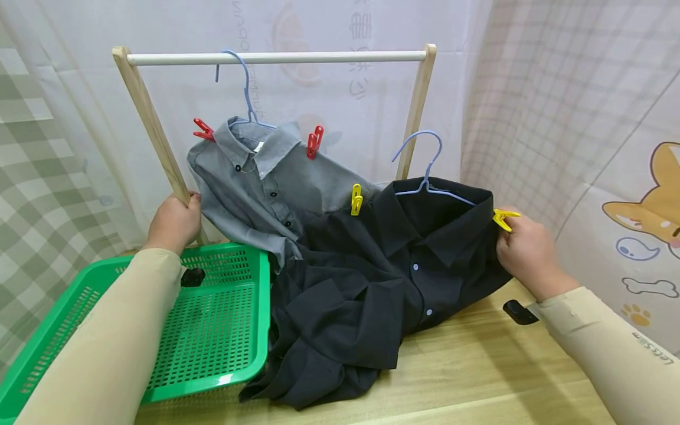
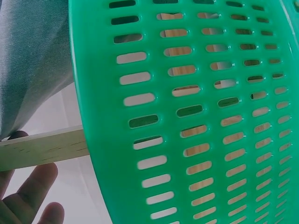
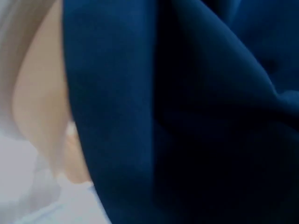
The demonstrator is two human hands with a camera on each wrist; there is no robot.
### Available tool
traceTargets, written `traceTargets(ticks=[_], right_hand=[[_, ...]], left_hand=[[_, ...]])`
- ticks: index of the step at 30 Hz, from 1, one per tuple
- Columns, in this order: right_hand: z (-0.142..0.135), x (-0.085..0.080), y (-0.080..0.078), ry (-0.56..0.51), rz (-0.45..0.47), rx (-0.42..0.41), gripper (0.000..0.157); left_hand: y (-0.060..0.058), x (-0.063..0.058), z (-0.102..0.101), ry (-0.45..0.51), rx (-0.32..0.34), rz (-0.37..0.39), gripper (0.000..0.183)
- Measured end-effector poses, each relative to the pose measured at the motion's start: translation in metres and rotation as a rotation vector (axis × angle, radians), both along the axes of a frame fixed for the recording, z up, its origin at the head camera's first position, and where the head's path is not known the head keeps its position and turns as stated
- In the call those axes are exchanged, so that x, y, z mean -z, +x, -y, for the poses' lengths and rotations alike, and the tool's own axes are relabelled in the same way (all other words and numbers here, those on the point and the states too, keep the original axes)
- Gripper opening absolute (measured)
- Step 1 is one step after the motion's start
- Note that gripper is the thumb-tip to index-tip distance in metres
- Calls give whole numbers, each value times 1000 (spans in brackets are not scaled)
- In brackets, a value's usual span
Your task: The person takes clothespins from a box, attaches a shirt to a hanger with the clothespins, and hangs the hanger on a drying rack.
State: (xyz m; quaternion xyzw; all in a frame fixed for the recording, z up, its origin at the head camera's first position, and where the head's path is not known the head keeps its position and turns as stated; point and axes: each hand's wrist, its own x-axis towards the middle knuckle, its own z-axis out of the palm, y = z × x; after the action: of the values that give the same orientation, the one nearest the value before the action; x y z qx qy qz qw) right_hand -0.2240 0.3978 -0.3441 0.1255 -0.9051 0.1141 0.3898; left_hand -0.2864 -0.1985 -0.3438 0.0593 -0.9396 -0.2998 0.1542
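Note:
My left hand [image 1: 174, 223] grips the left wooden post [image 1: 154, 127] of a drying rack; its fingers [image 2: 39, 184] lie on both sides of the post in the left wrist view. My right hand [image 1: 526, 251] holds the black shirt [image 1: 366, 295] by the shoulder, beside a yellow clothespin [image 1: 503, 219]. A blue hanger [image 1: 427, 165] sits inside that shirt's collar, its hook apart from the rod. Another yellow clothespin [image 1: 356, 199] clips the other shoulder. The grey shirt [image 1: 265, 177] hangs on a blue hanger [image 1: 247, 88] hooked over the white rod [image 1: 329, 57]. The right fingertips are hidden by cloth.
Red clothespins [image 1: 314, 142] clip the grey shirt's shoulders. A green perforated basket [image 1: 260, 330] stands at the left, beneath my left forearm. Part of the black shirt drapes onto the wooden table [image 1: 462, 378] beside it. Printed curtains [image 1: 574, 118] surround the work area.

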Motion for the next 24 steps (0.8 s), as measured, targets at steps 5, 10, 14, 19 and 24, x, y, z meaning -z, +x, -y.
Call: traceTargets(ticks=[5, 10, 14, 19, 24], right_hand=[[5, -14, -2, 33, 16, 8, 30], [10, -26, -5, 67, -5, 17, 27], [17, -39, -2, 74, -4, 41, 15], [27, -55, 4, 87, 3, 77, 14], [36, -68, 9, 88, 53, 125, 15]], left_hand=[[0, 0, 0, 2, -1, 8, 60], [0, 0, 0, 7, -2, 8, 60], [-2, 0, 3, 4, 6, 9, 60], [-5, 1, 9, 1, 18, 37, 63], [-6, 0, 13, 0, 35, 59, 66]])
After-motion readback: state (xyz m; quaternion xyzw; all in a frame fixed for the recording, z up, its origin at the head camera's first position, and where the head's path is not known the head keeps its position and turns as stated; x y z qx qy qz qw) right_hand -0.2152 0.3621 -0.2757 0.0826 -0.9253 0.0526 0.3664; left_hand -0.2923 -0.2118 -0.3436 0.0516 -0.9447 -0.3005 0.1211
